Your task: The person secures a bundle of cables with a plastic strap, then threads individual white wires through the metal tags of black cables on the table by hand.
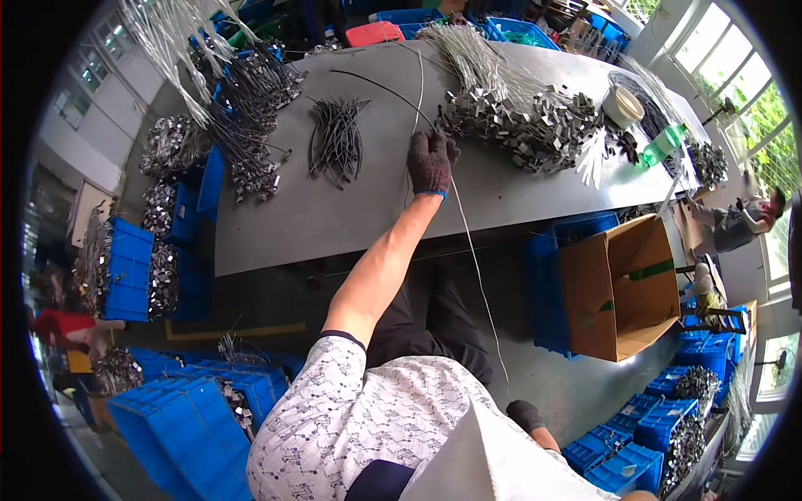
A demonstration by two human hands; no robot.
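From my remote seat, the head view shows one arm stretched far out over the grey table (334, 209). That gloved hand (430, 161) (dark knit glove, blue cuff) lies knuckles up, fingers curled down onto a long thin pale wire (472, 250). The wire passes under the hand and runs back off the table edge toward the lower middle of the picture. Whether the fingers truly pinch it I cannot tell; the palm side is hidden.

The other gloved hand (525, 415) sits low by the person's patterned shirt, just beside the wire's near end. Its grip is hidden too.

Just beyond the outstretched hand lies a heap of wires with metal clips (522, 125). To its left, well apart, a small bundle of dark ties (337, 138). Right of the table stands an open cardboard box (622, 288) against blue crates (547, 275).
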